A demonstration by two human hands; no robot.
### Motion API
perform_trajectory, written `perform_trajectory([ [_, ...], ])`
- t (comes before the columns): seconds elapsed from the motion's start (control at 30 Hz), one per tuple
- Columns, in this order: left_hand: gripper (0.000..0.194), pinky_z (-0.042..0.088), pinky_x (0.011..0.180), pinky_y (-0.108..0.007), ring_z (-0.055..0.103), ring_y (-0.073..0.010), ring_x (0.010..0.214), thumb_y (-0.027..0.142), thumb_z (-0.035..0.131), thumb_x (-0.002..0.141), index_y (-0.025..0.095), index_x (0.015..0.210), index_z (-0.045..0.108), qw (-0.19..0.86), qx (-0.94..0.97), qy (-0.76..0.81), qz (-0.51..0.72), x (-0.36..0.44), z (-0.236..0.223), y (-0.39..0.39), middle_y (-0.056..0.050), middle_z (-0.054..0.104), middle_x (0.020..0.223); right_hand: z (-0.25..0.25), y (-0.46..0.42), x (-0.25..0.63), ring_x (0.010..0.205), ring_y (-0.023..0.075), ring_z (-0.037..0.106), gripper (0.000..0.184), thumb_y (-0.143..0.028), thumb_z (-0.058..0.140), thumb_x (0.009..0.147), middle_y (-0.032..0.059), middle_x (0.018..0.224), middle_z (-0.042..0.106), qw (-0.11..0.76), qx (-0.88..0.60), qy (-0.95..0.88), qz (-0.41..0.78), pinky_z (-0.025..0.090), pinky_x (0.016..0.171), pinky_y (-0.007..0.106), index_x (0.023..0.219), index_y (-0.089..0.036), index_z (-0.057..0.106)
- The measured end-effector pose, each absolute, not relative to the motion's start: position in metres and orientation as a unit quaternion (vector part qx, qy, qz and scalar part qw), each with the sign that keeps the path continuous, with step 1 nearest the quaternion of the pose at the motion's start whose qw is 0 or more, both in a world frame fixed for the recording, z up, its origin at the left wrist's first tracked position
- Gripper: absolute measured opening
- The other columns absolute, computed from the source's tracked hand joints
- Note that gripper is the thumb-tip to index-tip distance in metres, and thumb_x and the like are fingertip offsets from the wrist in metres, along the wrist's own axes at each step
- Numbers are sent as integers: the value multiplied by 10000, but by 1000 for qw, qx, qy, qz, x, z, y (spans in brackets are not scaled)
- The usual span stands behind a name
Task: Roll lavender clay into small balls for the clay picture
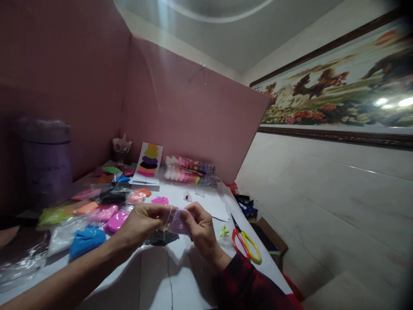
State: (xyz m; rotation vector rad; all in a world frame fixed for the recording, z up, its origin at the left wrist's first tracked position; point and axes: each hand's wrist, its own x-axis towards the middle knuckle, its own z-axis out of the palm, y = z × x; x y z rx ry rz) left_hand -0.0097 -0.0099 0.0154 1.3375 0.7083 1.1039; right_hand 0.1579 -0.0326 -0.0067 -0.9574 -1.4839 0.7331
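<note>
Between my hands is a small clear bag of light purple clay (178,224). My left hand (139,220) pinches the bag's left edge with thumb and forefinger. On its right side, my right hand (204,230) grips it with the thumb pressed on the front. A dark, textured clay piece (161,239) lies on the white table (193,275) just below the hands, partly covered by them. Behind my left fingers sits a patch of bright pink clay strands (160,200).
Bagged clays crowd the left, including a blue one (87,241). Scissors (247,247) with red and yellow handles lie right, near a lime green lump (224,231). A card with colour swatches (148,163) leans behind, beside packs of coloured clay (190,170). A purple cylinder (47,163) stands left.
</note>
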Motion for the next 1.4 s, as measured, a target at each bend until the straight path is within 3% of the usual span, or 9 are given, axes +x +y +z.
perform_trajectory([
  [0.17, 49, 395, 496, -194, 522, -94, 487, 133, 711, 589, 170, 589, 744, 574, 594, 277, 490, -9, 16, -10, 22, 653, 522, -8, -32, 156, 413, 57, 302, 261, -414, 581, 847, -79, 499, 396, 576, -415, -630, 314, 223, 389, 185, 741, -180, 531],
  [0.47, 224, 476, 636, -259, 644, -167, 649, 145, 744, 564, 208, 773, 792, 590, 582, 282, 484, -8, 14, -9, -28, 755, 678, -8, -29, 157, 404, 65, 293, 268, -429, 587, 832, -86, 470, 380, 576, -409, -628, 326, 226, 387, 190, 739, -185, 524],
  [0.7, 154, 458, 573, -247, 615, -158, 594, 219, 732, 643, 156, 779, 770, 556, 615, 283, 483, -5, 8, -16, -29, 723, 656, -9, -32, 154, 386, 59, 288, 268, -412, 614, 800, -89, 460, 383, 589, -415, -598, 352, 222, 370, 184, 700, -185, 513],
  [0.93, 99, 445, 539, -226, 568, -133, 559, 224, 685, 695, 150, 633, 706, 506, 658, 282, 481, -6, 8, -19, -1, 652, 590, -2, -35, 150, 362, 54, 295, 277, -418, 627, 780, -90, 455, 394, 609, -404, -572, 372, 217, 353, 180, 687, -188, 502],
  [1.17, 180, 516, 671, -290, 660, -204, 712, 230, 747, 639, 182, 809, 781, 555, 615, 290, 479, -7, 14, -19, -37, 756, 751, 0, -35, 152, 372, 57, 296, 280, -427, 612, 797, -90, 462, 382, 617, -397, -580, 353, 227, 361, 182, 698, -190, 501],
  [1.4, 244, 505, 728, -293, 656, -191, 767, 258, 733, 704, 194, 937, 761, 565, 631, 272, 457, -5, 6, -17, -31, 744, 789, -3, -38, 151, 398, 65, 334, 287, -448, 587, 821, -80, 503, 398, 614, -417, -586, 325, 265, 384, 182, 719, -197, 492],
])
